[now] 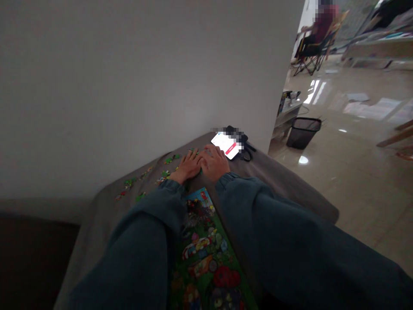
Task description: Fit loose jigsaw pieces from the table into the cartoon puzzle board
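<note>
My left hand point(190, 165) lies palm down on the grey cloth surface, its fingers stretched forward over some small green puzzle pieces. Right beside it, my right hand point(215, 162) also rests palm down, with fingers a little bent and apart; its tips come close to or touch the left hand. What lies under the palms is hidden. Loose puzzle pieces point(163, 176) are scattered left of my hands, with more green pieces point(129, 183) farther left. Between my forearms lies a colourful picture board point(206, 245) with cartoon figures, partly covered by my sleeves.
A lit phone point(226, 145) lies just beyond my right hand, beside a black strap point(248, 154). The pale wall point(145, 77) borders the cloth-covered surface point(290, 196). A black mesh bin point(303, 132) stands on the floor. Far right, a person point(322, 26) sits in a chair.
</note>
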The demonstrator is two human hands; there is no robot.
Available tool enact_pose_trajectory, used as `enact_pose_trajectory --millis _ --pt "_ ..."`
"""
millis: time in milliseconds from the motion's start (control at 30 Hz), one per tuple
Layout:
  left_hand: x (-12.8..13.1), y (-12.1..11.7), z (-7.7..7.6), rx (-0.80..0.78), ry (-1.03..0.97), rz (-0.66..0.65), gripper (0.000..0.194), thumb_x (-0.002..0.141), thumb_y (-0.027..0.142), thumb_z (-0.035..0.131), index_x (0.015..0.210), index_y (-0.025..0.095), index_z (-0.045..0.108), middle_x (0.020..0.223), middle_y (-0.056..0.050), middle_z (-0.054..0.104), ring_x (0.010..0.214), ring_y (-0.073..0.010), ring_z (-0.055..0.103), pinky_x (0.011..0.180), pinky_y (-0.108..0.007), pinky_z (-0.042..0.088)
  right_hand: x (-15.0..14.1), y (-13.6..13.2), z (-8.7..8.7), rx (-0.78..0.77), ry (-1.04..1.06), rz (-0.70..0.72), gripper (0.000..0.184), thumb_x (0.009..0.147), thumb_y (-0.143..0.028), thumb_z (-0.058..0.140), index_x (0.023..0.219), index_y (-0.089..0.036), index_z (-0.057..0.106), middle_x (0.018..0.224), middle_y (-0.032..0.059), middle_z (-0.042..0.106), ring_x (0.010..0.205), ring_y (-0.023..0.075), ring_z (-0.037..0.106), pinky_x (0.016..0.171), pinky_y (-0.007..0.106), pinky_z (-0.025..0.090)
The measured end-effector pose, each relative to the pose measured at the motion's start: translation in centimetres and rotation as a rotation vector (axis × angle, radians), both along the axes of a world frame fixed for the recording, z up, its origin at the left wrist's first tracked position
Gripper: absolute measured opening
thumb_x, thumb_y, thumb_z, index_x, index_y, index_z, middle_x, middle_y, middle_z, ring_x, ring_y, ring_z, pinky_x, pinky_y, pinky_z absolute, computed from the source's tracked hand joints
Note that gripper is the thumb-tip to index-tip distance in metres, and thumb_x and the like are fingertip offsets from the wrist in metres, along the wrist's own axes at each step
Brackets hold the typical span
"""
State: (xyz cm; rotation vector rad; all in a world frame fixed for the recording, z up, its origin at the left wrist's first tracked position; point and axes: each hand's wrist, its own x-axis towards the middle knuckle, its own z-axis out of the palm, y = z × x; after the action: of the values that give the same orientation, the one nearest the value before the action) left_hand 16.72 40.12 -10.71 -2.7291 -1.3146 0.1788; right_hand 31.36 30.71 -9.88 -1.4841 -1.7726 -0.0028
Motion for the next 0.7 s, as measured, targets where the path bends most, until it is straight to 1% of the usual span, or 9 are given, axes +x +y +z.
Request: enact_pose_trajectory --millis 67,200,267,300,367,433,500,600,700 --pt "-1.3 -1.9 -0.1 -0.031 0.010 0.056 0.061 0.104 0.045 0.012 0.158 0.021 0.026 0.166 -0.012 0.022 0.152 -0.0323 0.021 0.118 -0.055 0.026 0.0 0.1 -0.3 0.016 0.005 0.004 0.028 0.088 -0.016 0.052 0.108 -0.019 0.072 0.132 0.0126 0.057 0.116 0.0285 0.049 0.096 0.044 0.042" --pt "-3.6 -5.5 0.0 -0.089 0.010 0.094 0.063 0.103 0.054 0.013 0.160 0.030 0.015 0.168 -0.006 0.013 0.154 -0.0298 0.016 0.121 -0.052 0.021 0.0 0.3 -0.8 0.037 0.000 0.005 0.026 0.089 -0.014 0.051 0.102 -0.019 0.073 0.128 0.0124 0.058 0.116 0.0280 0.050 0.096 0.043 0.043" --pt "-4.5 -6.2 0.5 -0.109 0.011 0.110 0.062 0.102 0.058 0.015 0.160 0.035 0.016 0.168 -0.003 0.012 0.154 -0.0313 0.014 0.121 -0.055 0.020 -0.1 0.4 -0.8 0.037 0.004 0.001 0.025 0.089 -0.014 0.051 0.102 -0.018 0.072 0.128 0.0122 0.057 0.116 0.0278 0.050 0.096 0.042 0.043" --pt "-4.8 -6.1 0.9 -0.112 0.009 0.120 0.062 0.101 0.060 0.015 0.159 0.037 0.017 0.168 -0.002 0.012 0.154 -0.0324 0.012 0.121 -0.057 0.019 -0.2 0.4 -0.9 0.038 0.008 -0.002 0.026 0.089 -0.013 0.051 0.102 -0.018 0.072 0.128 0.0122 0.057 0.116 0.0277 0.050 0.096 0.042 0.042" --pt "-5.2 -4.9 1.9 -0.099 -0.005 0.148 0.062 0.100 0.061 0.015 0.158 0.039 0.020 0.168 -0.001 0.011 0.154 -0.0346 0.008 0.121 -0.060 0.017 -0.3 0.5 -0.9 0.038 0.019 -0.007 0.026 0.088 -0.013 0.051 0.103 -0.018 0.072 0.128 0.0122 0.058 0.115 0.0275 0.050 0.097 0.042 0.042" --pt "-5.0 -2.9 2.9 -0.073 -0.032 0.190 0.064 0.100 0.062 0.014 0.159 0.036 0.020 0.169 -0.002 0.009 0.154 -0.0355 0.007 0.121 -0.061 0.016 -0.3 0.5 -0.9 0.034 0.033 -0.006 0.026 0.088 -0.013 0.051 0.103 -0.018 0.072 0.126 0.0123 0.058 0.113 0.0273 0.050 0.096 0.043 0.042" --pt "-4.4 -0.6 3.5 -0.056 -0.058 0.242 0.066 0.100 0.062 0.015 0.159 0.034 0.020 0.169 -0.005 0.011 0.153 -0.0385 0.010 0.118 -0.066 0.018 -0.3 0.6 -1.1 0.034 0.040 0.005 0.025 0.088 -0.013 0.051 0.102 -0.018 0.072 0.125 0.0126 0.059 0.112 0.0271 0.051 0.096 0.043 0.043" --pt "-2.9 2.1 3.2 -0.060 -0.090 0.288 0.065 0.100 0.063 0.016 0.158 0.035 0.021 0.168 -0.007 0.015 0.152 -0.0428 0.013 0.112 -0.072 0.023 -0.2 1.0 -1.5 0.036 0.039 0.029 0.025 0.089 -0.013 0.050 0.098 -0.019 0.073 0.121 0.0121 0.060 0.109 0.0261 0.052 0.096 0.042 0.044" --pt "-2.0 3.3 2.1 -0.066 -0.112 0.268 0.063 0.100 0.062 0.016 0.156 0.037 0.027 0.167 -0.006 0.019 0.152 -0.0393 0.017 0.113 -0.069 0.023 0.1 1.4 -2.0 0.010 0.036 0.043 0.026 0.090 -0.013 0.049 0.097 -0.018 0.073 0.118 0.0117 0.059 0.107 0.0244 0.053 0.097 0.040 0.045"
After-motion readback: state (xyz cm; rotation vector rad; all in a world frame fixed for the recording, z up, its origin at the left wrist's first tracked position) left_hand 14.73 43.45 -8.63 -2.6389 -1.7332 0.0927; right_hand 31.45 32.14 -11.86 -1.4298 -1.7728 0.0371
